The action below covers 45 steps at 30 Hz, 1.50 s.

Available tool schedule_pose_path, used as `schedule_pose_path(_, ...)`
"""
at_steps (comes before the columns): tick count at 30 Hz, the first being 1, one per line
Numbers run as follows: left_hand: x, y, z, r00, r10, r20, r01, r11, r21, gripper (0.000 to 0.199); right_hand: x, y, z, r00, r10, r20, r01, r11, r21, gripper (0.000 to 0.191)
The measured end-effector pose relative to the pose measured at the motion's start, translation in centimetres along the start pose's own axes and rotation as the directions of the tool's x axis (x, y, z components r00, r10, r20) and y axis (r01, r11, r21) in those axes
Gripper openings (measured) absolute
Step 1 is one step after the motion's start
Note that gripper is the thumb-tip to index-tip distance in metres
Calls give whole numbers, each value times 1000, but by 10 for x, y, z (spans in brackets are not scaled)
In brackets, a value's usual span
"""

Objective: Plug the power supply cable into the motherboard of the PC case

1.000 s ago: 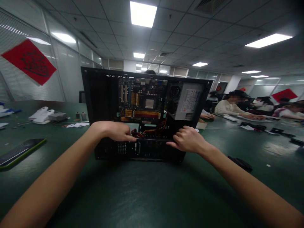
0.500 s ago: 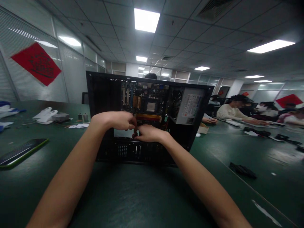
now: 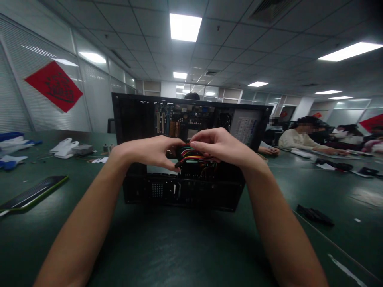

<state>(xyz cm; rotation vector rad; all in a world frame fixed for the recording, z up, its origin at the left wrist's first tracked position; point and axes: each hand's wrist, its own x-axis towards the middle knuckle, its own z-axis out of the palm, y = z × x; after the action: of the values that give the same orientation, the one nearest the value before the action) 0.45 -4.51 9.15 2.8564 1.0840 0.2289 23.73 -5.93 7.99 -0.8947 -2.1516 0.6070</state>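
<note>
A black computer case (image 3: 137, 119) stands upright on the green table, its open side facing me. Inside it show a motherboard (image 3: 173, 129) at the top middle and a silver power supply (image 3: 243, 125) at the upper right. In front of the case's middle, my left hand (image 3: 155, 153) has its thumb and fingers round the left end of a bundle of coloured cables (image 3: 191, 153). My right hand (image 3: 217, 145) grips the same bundle from the right, thumb and fingertips on top of it. The cable ends near my left fingers are partly hidden.
A phone with a green edge (image 3: 36, 194) lies at the left on the table (image 3: 179, 247). White plastic bags (image 3: 64, 147) and a grey box (image 3: 83, 149) are behind it. A black item (image 3: 315, 215) lies right. People sit at the far right.
My right hand has moved up and right, and the coloured cable bundle now shows between both hands. My left hand has opened wider around it. The view has shifted slightly.
</note>
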Motion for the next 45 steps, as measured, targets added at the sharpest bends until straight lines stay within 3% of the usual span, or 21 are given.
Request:
schedule_pose_path(5, -7, 28, -3, 994, 72, -78, -71, 997, 14, 85, -15, -11, -9, 998, -65, 24, 67, 994, -84, 31)
schedule_pose_path(10, -13, 36, 0, 976, 121, -181, -107, 991, 81, 93, -17, -10, -14, 995, -98, -18, 95, 987, -130, 34)
schedule_pose_path(17, -5, 36, 3, 889, 248, -386, -224, 969, 106, 56, -20, -14, -14, 991, -135, -9, 133, 985, -114, 37)
schedule_pose_path(25, -1, 31, 3, 859, 262, -440, -205, 963, 174, 51, -20, -13, -9, 997, -70, 35, 72, 994, -83, 39)
schedule_pose_path(28, 2, 27, 4, 829, 285, -481, -200, 955, 221, 50, -17, -10, -8, 997, -73, 11, 74, 992, -106, 40)
schedule_pose_path(34, 8, 26, 7, 693, 380, -612, -177, 914, 366, 45, -14, -11, -6, 984, -157, -87, 144, 980, -137, 47)
schedule_pose_path(37, 12, 29, 10, 589, 443, -675, -140, 880, 455, 39, -12, -12, -6, 967, -191, -167, 174, 978, -115, 50)
schedule_pose_path(42, 19, 33, 19, 381, 534, -755, -16, 820, 572, 18, -9, -9, -6, 921, -201, -333, 219, 976, 17, 52)
schedule_pose_path(45, 20, 34, 23, 323, 573, -753, 48, 785, 618, 13, -8, -6, -6, 900, -216, -379, 255, 965, 55, 51)
